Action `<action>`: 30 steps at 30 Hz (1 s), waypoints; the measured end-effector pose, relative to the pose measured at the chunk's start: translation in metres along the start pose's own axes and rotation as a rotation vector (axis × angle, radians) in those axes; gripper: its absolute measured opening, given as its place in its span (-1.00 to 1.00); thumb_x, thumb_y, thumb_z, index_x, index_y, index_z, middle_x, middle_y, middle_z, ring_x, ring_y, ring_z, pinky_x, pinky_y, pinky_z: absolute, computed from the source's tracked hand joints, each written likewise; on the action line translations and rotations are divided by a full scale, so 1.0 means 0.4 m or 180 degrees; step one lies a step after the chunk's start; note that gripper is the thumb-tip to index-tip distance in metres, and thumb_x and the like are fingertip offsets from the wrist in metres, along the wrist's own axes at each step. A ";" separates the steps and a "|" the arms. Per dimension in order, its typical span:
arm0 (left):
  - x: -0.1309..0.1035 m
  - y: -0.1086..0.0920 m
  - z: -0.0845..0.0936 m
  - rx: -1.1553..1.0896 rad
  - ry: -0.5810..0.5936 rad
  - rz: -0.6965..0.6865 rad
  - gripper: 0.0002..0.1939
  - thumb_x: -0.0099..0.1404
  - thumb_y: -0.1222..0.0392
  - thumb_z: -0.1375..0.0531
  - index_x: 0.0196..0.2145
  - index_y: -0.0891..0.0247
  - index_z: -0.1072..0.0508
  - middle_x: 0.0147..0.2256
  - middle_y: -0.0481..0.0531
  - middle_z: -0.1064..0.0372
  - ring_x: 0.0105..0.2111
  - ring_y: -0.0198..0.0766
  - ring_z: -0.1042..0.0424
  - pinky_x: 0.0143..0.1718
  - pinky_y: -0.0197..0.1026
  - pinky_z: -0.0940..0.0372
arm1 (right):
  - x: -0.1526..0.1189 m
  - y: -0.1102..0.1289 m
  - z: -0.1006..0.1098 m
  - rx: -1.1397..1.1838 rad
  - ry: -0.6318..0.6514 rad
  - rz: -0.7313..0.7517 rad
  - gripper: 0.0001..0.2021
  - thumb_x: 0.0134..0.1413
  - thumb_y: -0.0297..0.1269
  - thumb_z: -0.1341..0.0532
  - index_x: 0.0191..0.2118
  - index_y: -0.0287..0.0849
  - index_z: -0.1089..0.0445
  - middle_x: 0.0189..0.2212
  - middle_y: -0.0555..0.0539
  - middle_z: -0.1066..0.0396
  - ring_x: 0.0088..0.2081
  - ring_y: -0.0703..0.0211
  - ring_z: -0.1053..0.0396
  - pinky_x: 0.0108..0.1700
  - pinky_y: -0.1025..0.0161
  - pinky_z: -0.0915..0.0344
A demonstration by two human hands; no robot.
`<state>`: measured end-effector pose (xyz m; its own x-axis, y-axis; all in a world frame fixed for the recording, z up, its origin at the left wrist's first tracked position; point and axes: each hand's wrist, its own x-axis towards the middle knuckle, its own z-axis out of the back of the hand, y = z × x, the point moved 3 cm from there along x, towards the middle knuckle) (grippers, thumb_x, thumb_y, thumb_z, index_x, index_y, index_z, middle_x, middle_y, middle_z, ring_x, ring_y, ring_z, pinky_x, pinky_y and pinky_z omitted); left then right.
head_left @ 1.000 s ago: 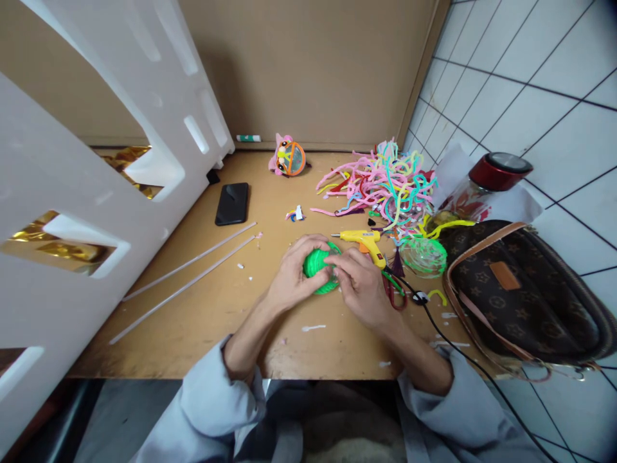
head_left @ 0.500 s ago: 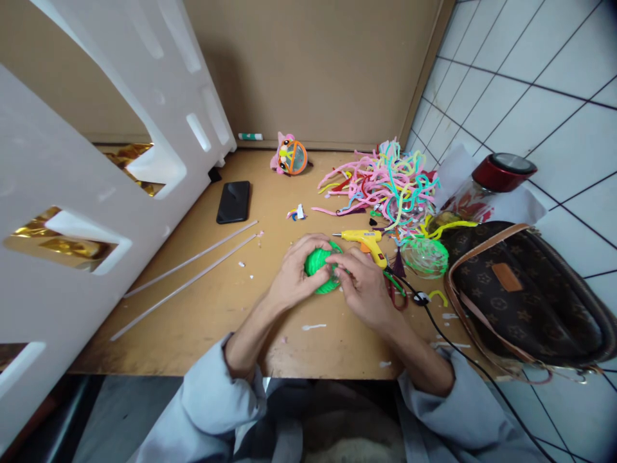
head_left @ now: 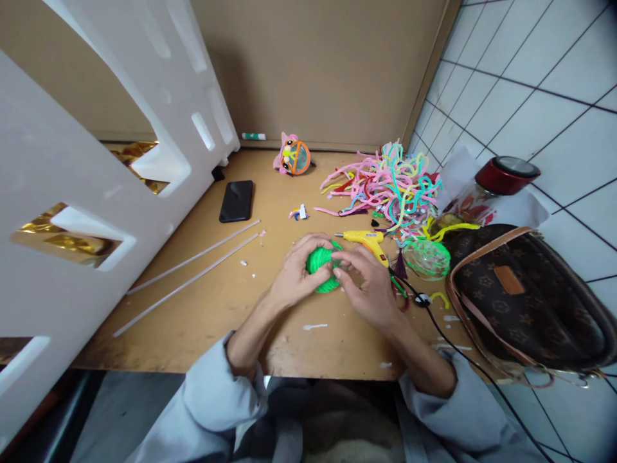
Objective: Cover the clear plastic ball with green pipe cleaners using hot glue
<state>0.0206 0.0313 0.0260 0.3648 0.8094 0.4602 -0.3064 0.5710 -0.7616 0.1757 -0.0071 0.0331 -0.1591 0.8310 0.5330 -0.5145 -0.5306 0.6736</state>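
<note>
A bright green, ridged round piece (head_left: 318, 260), seemingly made of wound chenille stems, is gripped in my left hand (head_left: 299, 267). The fingers curl over its far side and the thumb presses across its front. My right hand (head_left: 367, 283) is at the piece's right edge, thumb and index finger pinched close together; whatever sits between them is hidden. Just beyond the right hand lies a yellow glue gun (head_left: 366, 241), its nozzle pointing left. A clear round piece with a green rim (head_left: 427, 258) rests to the right of it.
Colourful chenille stems (head_left: 385, 183) are heaped at the back right. A brown handbag (head_left: 530, 296) and a red-lidded bottle (head_left: 506, 175) stand at the right. Two thin white sticks (head_left: 187, 283), a black phone (head_left: 236, 200) and a pink-and-orange figure (head_left: 294, 155) lie farther off. A black cord (head_left: 453, 337) runs rightward.
The camera view has shifted slightly. My right thumb and index finger have moved a little at the green piece's edge; my left hand keeps its hold.
</note>
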 end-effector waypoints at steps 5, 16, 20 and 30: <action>0.000 -0.004 0.001 -0.0001 0.0002 0.0039 -0.77 0.20 0.19 -0.18 -0.15 0.21 -0.40 -0.05 0.13 -0.44 0.00 -0.08 -0.43 0.09 0.01 -0.31 | 0.000 -0.001 0.005 0.0068 -0.0058 0.0064 -0.80 0.27 -0.36 -0.11 -0.10 -0.10 -0.47 -0.25 -0.07 -0.44 -0.20 0.12 -0.42 -0.16 0.16 -0.38; -0.001 -0.002 -0.002 -0.0070 0.0024 -0.0018 -0.76 0.22 0.17 -0.18 -0.14 0.23 -0.40 -0.04 0.13 -0.44 0.02 -0.09 -0.42 0.09 0.00 -0.31 | 0.001 0.006 0.017 0.0028 -0.0480 0.0168 -0.92 0.27 -0.38 -0.13 -0.29 -0.07 -0.30 -0.23 -0.04 -0.49 -0.10 0.09 -0.41 -0.02 0.10 -0.29; -0.001 -0.003 -0.001 -0.0021 0.0024 0.0005 -0.75 0.21 0.16 -0.18 -0.14 0.23 -0.40 -0.04 0.14 -0.44 0.01 -0.09 -0.42 0.10 0.00 -0.31 | -0.003 0.011 0.008 -0.0285 -0.0270 0.0386 -0.88 0.31 -0.38 -0.05 -0.21 -0.05 -0.30 -0.17 -0.05 -0.52 -0.08 0.06 -0.38 0.00 0.06 -0.26; 0.000 -0.003 -0.001 -0.0017 0.0032 -0.0032 -0.75 0.20 0.17 -0.19 -0.14 0.22 -0.40 -0.04 0.14 -0.45 0.00 -0.07 -0.43 0.09 0.02 -0.31 | -0.005 -0.002 0.000 -0.0562 0.0098 0.0325 -0.77 0.32 -0.42 0.03 -0.10 -0.10 -0.34 -0.15 -0.11 -0.51 -0.06 0.05 -0.35 0.01 0.05 -0.23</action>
<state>0.0214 0.0306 0.0267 0.3767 0.8022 0.4632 -0.2978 0.5784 -0.7594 0.1764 -0.0081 0.0314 -0.2423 0.7806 0.5761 -0.6337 -0.5770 0.5153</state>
